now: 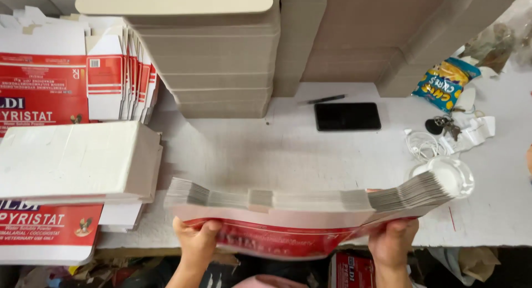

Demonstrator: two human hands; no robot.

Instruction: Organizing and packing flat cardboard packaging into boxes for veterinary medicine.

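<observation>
Head view: both hands are gripping a fanned stack of flat cartons [299,202] over the white table's [288,149] near edge.

Left hand [195,241] and right hand [392,241] are clamping the ends, thumbs on the red-printed top sheet. The stack is sagging and splaying, so it is probably weighty, floppy and slippery; pinching both ends firmly looks safest.

Red-white flat carton stack [310,210], fanned, sagging above table edge.

Glossy card cartons [288,241], matt white tabletop [277,149]
</observation>
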